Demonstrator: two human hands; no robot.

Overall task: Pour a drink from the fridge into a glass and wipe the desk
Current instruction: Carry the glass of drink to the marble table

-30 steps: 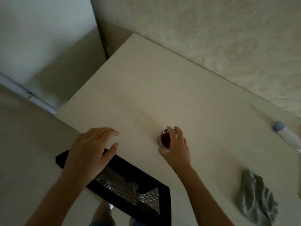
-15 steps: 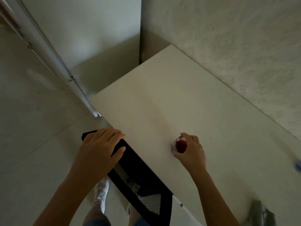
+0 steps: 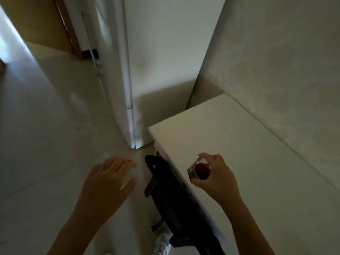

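My right hand (image 3: 217, 178) is shut on a small clear glass (image 3: 199, 170) holding a dark red drink, tilted and held over the near left edge of the white desk (image 3: 257, 162). My left hand (image 3: 108, 181) hangs open over the floor, left of the desk, holding nothing. The tall white fridge (image 3: 161, 57) stands closed just beyond the desk's far left corner. The cloth is out of view.
A black mesh chair (image 3: 174, 197) is tucked under the desk's near edge, between my hands. A white shoe (image 3: 163, 242) shows below it. Pale tiled floor (image 3: 46, 135) spreads to the left, with a doorway (image 3: 70, 26) at the top left.
The view has swung left toward the fridge. My right hand has lifted the glass off the desk and tilted it. My left hand has come off the chair back. Cloth and bottle have left view.
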